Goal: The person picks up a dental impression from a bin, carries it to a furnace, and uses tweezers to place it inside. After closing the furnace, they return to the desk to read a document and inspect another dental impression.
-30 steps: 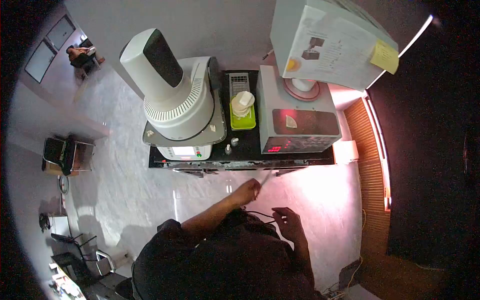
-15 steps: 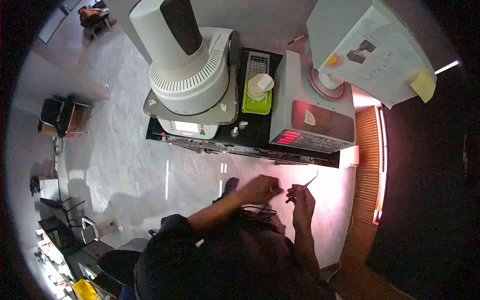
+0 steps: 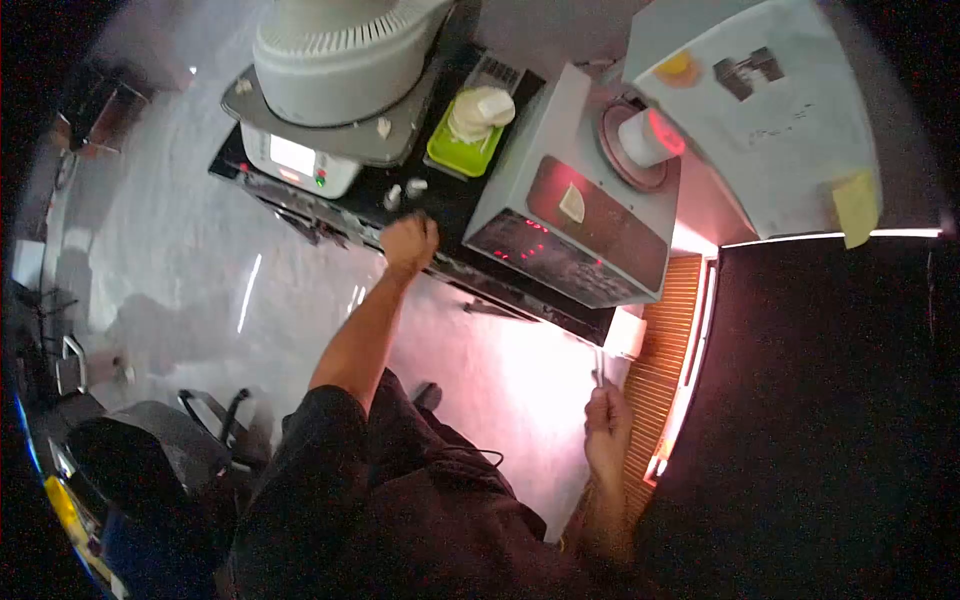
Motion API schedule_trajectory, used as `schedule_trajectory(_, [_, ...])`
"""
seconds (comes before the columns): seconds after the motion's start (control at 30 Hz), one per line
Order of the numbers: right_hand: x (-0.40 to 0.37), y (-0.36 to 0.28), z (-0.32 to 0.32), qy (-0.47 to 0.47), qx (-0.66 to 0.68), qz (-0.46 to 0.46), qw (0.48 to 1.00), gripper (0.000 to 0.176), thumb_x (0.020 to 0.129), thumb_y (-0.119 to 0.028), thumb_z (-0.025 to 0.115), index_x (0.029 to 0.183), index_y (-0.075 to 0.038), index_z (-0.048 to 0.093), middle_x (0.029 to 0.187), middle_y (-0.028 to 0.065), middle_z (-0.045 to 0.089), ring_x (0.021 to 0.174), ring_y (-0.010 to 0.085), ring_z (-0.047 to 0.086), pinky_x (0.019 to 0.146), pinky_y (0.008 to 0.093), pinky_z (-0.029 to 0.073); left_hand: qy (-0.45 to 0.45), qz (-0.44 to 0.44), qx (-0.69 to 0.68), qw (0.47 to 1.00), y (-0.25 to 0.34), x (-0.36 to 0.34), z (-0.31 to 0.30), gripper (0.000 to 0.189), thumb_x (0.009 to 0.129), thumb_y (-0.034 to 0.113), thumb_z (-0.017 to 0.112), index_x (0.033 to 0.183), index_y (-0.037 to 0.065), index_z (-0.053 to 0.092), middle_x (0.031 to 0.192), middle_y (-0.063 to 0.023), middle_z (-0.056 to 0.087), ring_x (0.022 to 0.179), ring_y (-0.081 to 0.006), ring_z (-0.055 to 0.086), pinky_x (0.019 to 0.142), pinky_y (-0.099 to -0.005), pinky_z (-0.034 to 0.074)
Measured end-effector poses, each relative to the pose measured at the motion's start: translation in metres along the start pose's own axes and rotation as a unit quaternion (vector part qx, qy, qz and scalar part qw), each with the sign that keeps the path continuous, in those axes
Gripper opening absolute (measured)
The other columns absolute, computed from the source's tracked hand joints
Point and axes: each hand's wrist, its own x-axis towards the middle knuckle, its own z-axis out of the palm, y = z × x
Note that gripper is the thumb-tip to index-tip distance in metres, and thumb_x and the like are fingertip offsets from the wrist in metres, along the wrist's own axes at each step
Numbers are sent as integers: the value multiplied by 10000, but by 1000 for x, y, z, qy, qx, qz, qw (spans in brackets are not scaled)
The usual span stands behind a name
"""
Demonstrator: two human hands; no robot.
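Note:
My left hand [image 3: 408,243] reaches over the front edge of the black bench [image 3: 455,215], its fingers curled and pointing down. Just beyond it stand two small, pale bottles [image 3: 392,198]; whether the hand holds anything I cannot make out. Lower right, my right hand [image 3: 608,420] is closed around a thin tool [image 3: 600,368] whose slim end points up, past the bench's right end. On the bench, a lime-green tray [image 3: 440,154] carries several off-white discs [image 3: 470,118].
A white machine with a screen [image 3: 293,155] stands at the bench's left. On its right is a grey box unit [image 3: 535,160] with red digits and a pale wedge-shaped piece [image 3: 572,204] on top. A panel with a yellow note [image 3: 855,208] hangs at right. Behind me is a chair [image 3: 215,410].
My left hand has moved from near my right hand, forward and left to the bench edge. My right hand keeps the tool, now lower and more upright. The view has turned and come closer.

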Motion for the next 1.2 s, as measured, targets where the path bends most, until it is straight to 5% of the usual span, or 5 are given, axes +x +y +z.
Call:
schedule_trajectory(0.17, [37,-21,-31,37,-27,-58,997,400,1056,-221,529,1384,7,558,802,-22,535,650,44,445,595,211,387,136,28,-35,990,0,-2,13,204,910,284,578,819,106,621,792,-129,680,694,-373,670,618,-490,521])
schedule_trajectory(0.3, [79,-39,-36,123,-29,-131,983,287,1050,-165,563,1267,10,633,655,-87,430,536,-9,335,461,211,253,128,23,12,991,4,-1,11,216,921,282,565,801,104,589,812,-115,648,716,-367,662,621,-479,518])
schedule_trajectory(0.5, [139,-69,-35,202,7,-159,966,219,1016,-200,638,1084,-12,725,692,-31,566,542,-10,387,466,205,262,98,6,39,994,11,3,3,226,935,296,550,827,103,597,850,-112,651,764,-373,665,663,-485,524])
schedule_trajectory(0.53, [154,-61,-42,244,-30,-203,948,229,995,-176,665,1116,5,735,789,6,665,657,34,538,556,205,406,103,6,37,994,11,2,3,229,936,298,548,832,100,598,859,-113,653,774,-375,666,673,-487,525])
schedule_trajectory(1.2, [227,-113,-21,331,66,-298,893,161,924,-54,724,1055,35,691,930,123,730,762,157,690,670,276,593,44,1,65,997,7,6,7,201,901,291,581,886,97,629,871,-143,671,807,-384,668,694,-504,524])
